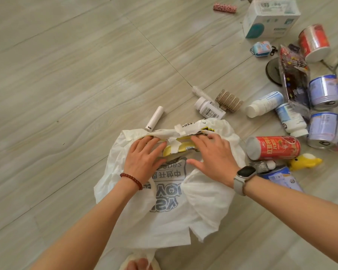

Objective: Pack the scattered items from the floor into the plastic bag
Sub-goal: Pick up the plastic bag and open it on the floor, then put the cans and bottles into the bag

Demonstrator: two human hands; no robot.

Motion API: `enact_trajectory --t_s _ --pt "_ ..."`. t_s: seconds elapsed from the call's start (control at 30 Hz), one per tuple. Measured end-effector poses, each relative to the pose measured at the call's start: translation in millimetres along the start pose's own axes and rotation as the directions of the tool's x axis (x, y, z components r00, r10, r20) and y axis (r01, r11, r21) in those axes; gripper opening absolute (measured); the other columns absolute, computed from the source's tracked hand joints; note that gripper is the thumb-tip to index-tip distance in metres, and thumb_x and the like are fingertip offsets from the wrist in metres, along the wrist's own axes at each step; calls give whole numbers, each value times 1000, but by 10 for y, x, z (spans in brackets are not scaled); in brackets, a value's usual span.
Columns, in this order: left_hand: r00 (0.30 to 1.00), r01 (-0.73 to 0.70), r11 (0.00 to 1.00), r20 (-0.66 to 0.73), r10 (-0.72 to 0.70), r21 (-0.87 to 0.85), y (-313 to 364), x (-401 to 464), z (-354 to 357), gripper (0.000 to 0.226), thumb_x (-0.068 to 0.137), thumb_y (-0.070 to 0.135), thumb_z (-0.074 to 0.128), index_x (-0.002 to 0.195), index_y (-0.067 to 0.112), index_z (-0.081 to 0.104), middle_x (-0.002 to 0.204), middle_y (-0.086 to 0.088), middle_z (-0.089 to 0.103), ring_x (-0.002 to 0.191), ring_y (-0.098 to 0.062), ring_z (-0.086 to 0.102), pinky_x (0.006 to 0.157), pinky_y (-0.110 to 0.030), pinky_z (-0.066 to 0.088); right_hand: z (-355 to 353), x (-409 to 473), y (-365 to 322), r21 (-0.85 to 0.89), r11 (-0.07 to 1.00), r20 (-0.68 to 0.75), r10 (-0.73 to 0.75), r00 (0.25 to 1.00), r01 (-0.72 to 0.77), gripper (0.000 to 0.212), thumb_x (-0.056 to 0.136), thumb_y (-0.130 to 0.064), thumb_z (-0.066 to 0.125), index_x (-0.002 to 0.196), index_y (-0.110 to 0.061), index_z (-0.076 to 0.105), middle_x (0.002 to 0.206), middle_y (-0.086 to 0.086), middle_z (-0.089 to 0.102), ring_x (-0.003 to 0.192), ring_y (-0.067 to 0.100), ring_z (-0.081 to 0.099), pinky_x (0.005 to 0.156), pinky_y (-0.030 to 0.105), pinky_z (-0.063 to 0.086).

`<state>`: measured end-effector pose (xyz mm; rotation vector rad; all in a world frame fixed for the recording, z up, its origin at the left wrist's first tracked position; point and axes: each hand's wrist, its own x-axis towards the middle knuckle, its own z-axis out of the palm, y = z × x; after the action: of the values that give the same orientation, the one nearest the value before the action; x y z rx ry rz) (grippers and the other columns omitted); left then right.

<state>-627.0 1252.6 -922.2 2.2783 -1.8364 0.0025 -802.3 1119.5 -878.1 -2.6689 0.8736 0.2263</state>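
On the near floor, the left hand (143, 157) and right hand (213, 158) lay open-palmed, gripping nothing, on the plastic bag (170, 221), apparently spreading its mouth for the scattered items (273, 150) lying right.

White printed plastic bag (170, 211) crumpled on floor; cans, bottles (293, 114) scattered right.

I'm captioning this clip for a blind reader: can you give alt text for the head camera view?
Both hands, left hand and right hand, press flat on a crumpled white plastic bag lying on a pale wood-look floor. Cans, white bottles, a white box and a yellow toy lie scattered to the right.
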Motion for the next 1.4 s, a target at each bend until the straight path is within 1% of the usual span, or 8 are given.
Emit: enact_trajectory --t_s 0.2,0.33,0.6,0.8,0.97,1.17,1.27,1.4 --pt "938 1 1000 345 -7 17 -170 77 -38 91 58 79 41 135 33 26 131 -9 52 123 -35 43 105 -43 31 90 101 419 -234 914 302 -255 919 330 100 67 -70 56 140 -45 -7 157 4 -8 141 35 -17 110 65 -5" --pt "880 -1 999 475 18 -37 -395 -12 -167 108 51 91 29 140 38 -1 146 -9 33 134 -35 26 111 -44 17 -7 231 334 -332 793 366 -390 845 510 109 53 -73 64 141 -40 8 154 12 17 139 39 6 100 71 17" --pt "996 13 999 87 -16 36 -758 -329 -493 58 89 55 27 136 23 35 138 -4 40 121 -26 38 97 -41 31 5 441 -377 -342 677 180 -633 753 651 93 59 -64 67 139 -35 28 149 12 31 137 41 23 100 68 23" --pt "880 335 941 337 -334 58 -1035 -376 -219 78 68 76 -18 135 36 -16 147 10 -12 141 -15 -7 114 -40 -3 45 823 -755 -281 831 125 -465 876 481 92 67 -58 66 141 -20 27 150 21 25 137 43 21 107 59 23" --pt "843 379 922 382 -377 74 -1316 -644 -172 80 64 79 -20 133 39 -13 150 8 -8 143 -20 -4 115 -44 -3 289 1046 -965 -230 818 342 -439 831 527 91 78 -65 47 144 -33 -7 155 9 -15 142 30 -14 114 46 -8" --pt "780 386 914 482 -398 129 -1457 -707 -114 79 59 78 -23 129 43 -27 151 7 -18 141 -21 -15 113 -46 -10 420 1201 -1087 -261 805 486 -368 793 533 93 77 -64 50 143 -36 -9 155 6 -16 143 29 -10 115 46 -4" --pt "757 406 908 520 -397 102 -1406 -646 -205 84 63 75 -9 140 40 -12 155 3 -11 141 -23 -14 112 -50 -10 194 1161 -1146 -215 820 502 -372 780 530 80 84 -56 47 145 -31 3 156 9 -6 144 27 -3 118 46 5" --pt "833 485 867 359 -420 -112 -1291 -371 -493 78 72 64 8 127 26 48 150 -2 27 141 -20 14 112 -50 -7 -190 1060 -1094 -162 779 229 -568 791 606 48 86 -43 36 125 -20 50 138 10 49 127 26 46 99 42 46"
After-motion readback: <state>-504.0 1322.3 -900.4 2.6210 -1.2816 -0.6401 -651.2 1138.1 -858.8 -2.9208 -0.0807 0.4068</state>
